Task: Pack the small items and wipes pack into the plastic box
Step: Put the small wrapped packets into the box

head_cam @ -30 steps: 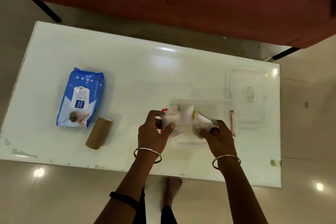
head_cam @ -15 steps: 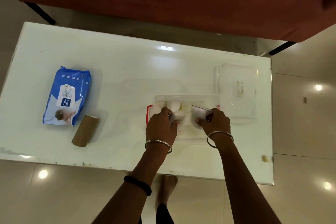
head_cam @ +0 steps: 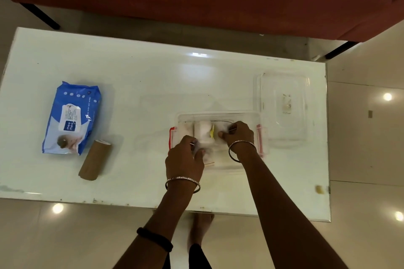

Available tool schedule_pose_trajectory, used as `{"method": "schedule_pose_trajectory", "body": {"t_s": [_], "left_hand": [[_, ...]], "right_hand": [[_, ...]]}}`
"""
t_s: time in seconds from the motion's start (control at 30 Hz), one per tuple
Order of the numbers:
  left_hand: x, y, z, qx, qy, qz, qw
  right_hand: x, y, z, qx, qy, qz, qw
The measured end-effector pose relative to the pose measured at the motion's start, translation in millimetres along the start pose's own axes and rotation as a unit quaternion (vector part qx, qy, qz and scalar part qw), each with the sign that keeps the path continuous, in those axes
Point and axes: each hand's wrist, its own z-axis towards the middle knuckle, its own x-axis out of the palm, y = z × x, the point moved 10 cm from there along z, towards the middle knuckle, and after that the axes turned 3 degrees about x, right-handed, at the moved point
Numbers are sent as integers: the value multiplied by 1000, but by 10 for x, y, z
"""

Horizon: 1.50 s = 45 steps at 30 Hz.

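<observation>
Both hands were down in the clear plastic box (head_cam: pixel 220 116), busy with the small white items (head_cam: pixel 203 132).

The box sat on the white table (head_cam: pixel 153 76), toward its right half, with red latches at either end, and the white packets lay inside it against the far wall. The left hand (head_cam: pixel 185 159) curled over the near-left corner, fingers bent around something pale I could not make out. The right hand (head_cam: pixel 237 133) pinched a thin packet just right of the white bundle, thumb and fingers closed on it. The box's clear lid (head_cam: pixel 284 111) lay flat just beyond, to the right. Well off to the left, out of reach of either hand, lay the blue wipes pack (head_cam: pixel 72 118), with a brown cardboard roll (head_cam: pixel 95 160) just beside its near corner.
</observation>
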Motion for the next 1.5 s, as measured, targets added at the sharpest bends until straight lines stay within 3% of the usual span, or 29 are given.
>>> {"method": "schedule_pose_trajectory", "body": {"t_s": [0.17,0.33,0.43,0.5,0.6,0.67,0.77,0.97,1.33,1.5], "left_hand": [[-6,-2,16,-24,-5,-45,999],[124,-29,86,-40,16,-99,994],[288,-73,101,-59,55,-151,985],[433,-151,91,-59,94,-172,979],[629,-260,57,-56,151,-180,970],[640,-294,59,-44,144,-164,975],[446,-329,92,-6,74,-91,993],[161,-278,72,21,-3,-60,998],[116,-118,125,42,-2,-58,997],[267,-110,139,59,80,-1,995]], "right_hand": [[-21,23,-3,-7,11,-16,1000],[-462,78,-411,-51,-85,-37,994],[-440,-28,-703,-56,18,95,994],[-362,-99,-832,-59,65,109,990],[-472,-286,-809,-31,-14,102,994],[-612,-391,-737,-4,-89,86,992],[-719,-348,-638,2,-157,35,987],[-493,-26,-459,-17,-180,-121,976],[-333,54,-309,-50,-173,-228,957],[-364,103,-316,-64,-219,-260,938]]}}
